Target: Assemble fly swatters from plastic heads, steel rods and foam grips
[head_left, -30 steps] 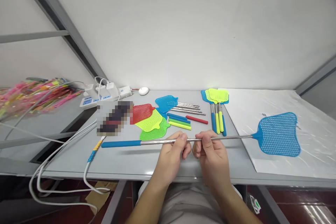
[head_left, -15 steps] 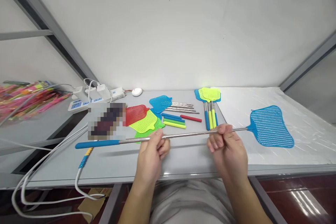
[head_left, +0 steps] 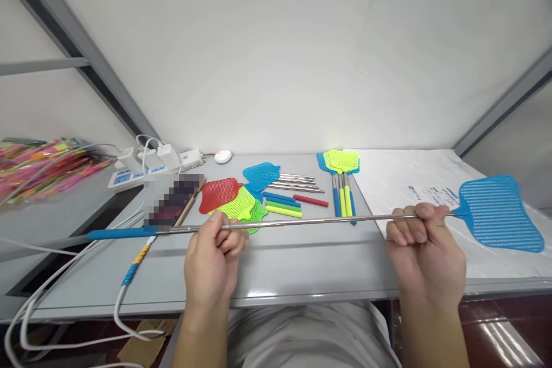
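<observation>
A blue fly swatter with a long telescopic metal rod stretches level across the view, above the table. Its blue grip is at the left end, and its square mesh head at the right. My left hand is closed on the rod a little right of the grip. Near the head, my right hand is wrapped round the thin part of the rod. Behind the rod lie loose swatter heads: red, yellow-green, green and blue. Beside them are metal rods and coloured grips.
Several assembled swatters lie at the back centre. White plastic packaging covers the table's right side. At left are a power strip with plugs, white cables, a blurred-out device and a bundle in plastic.
My hands have moved apart, the left to the left and the right to the right. The swatter's rod has grown longer, its head now farther right and its grip farther left.
</observation>
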Motion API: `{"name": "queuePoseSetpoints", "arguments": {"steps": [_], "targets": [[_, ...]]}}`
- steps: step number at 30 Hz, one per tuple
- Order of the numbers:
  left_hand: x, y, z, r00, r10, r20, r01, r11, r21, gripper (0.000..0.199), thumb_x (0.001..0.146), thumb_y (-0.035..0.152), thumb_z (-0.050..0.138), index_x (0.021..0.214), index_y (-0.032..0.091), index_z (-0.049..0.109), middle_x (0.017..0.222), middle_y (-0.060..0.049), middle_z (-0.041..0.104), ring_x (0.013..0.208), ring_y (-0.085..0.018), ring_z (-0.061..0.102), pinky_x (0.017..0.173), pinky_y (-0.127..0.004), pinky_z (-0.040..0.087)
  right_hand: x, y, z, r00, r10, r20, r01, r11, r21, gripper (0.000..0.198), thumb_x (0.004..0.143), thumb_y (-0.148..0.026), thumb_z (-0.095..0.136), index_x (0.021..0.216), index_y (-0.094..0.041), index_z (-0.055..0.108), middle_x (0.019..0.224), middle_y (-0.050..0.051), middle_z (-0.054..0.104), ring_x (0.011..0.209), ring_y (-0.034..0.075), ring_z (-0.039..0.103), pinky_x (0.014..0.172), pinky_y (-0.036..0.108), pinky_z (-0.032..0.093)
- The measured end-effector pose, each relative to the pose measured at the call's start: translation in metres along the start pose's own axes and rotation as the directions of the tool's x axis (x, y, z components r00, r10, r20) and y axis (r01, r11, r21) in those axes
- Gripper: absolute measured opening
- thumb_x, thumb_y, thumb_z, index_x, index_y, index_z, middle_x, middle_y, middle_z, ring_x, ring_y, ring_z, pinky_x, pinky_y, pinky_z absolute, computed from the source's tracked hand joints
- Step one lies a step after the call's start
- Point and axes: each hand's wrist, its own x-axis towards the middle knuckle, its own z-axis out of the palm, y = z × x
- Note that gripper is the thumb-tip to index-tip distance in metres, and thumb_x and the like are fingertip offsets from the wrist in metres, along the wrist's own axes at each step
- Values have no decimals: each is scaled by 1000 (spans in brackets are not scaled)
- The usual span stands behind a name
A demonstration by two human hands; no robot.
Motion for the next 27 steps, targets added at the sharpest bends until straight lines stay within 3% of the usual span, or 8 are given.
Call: {"name": "queuePoseSetpoints", "arguments": {"steps": [5,10,13,15,17,20,24,27], "targets": [[7,4,0,999,17,-38,-19,997,-69,45,90,36,52,58,20,25,47,9,22,37,-5,21,43,-22,29,10,-4,-7,999,1,-39,1,999,43,26,92,-36,60,75,-18,55,54,-7,26,49,8,25,43,16,32],[2,-19,13,994,-74,-75,70,996,-54,48,91,43,54,59,20,26,48,10,21,39,-5,20,43,-22,24,4,28,-2,995,70,-73,-68,997,30,18,87,-34,67,80,-19,59,58,-8,31,51,7,29,47,17,34],[-13,-40,28,960,-252,125,238,964,116,51,92,50,49,57,19,31,49,7,29,44,-5,28,46,-22,22,-18,54,10,973,226,42,-225,974,-30,21,89,-38,62,78,-20,59,58,-6,36,52,7,35,52,20,36],[-23,-50,38,923,-302,239,262,947,185,49,94,52,45,60,18,36,49,6,35,45,-6,31,46,-23,21,-34,67,17,944,303,131,-294,952,-86,25,94,-43,53,82,-22,60,58,-4,41,54,9,40,56,25,39],[-30,-56,44,910,-308,278,270,949,164,47,94,53,43,62,19,36,50,6,38,45,-6,32,48,-23,24,-46,74,21,938,304,164,-288,950,-119,28,95,-44,49,82,-23,60,60,-3,44,56,11,42,59,27,39],[-29,-56,44,927,-294,234,271,954,125,48,93,52,45,61,20,32,47,6,35,45,-6,29,48,-24,22,-50,74,22,952,259,166,-232,958,-167,28,95,-43,50,81,-21,60,59,-3,43,57,11,41,59,27,38],[-19,-48,34,972,-216,87,209,975,79,52,90,52,51,57,21,25,45,8,23,44,-6,20,47,-25,16,-43,66,20,969,211,131,-187,966,-180,28,94,-42,52,80,-20,60,58,-4,37,55,9,37,56,25,37],[-16,-40,28,985,-164,57,160,985,66,54,90,50,53,56,21,23,47,8,19,44,-6,19,47,-25,17,-36,54,17,977,193,86,-178,972,-153,26,93,-40,55,78,-19,59,59,-5,34,54,8,33,53,23,36]]}}
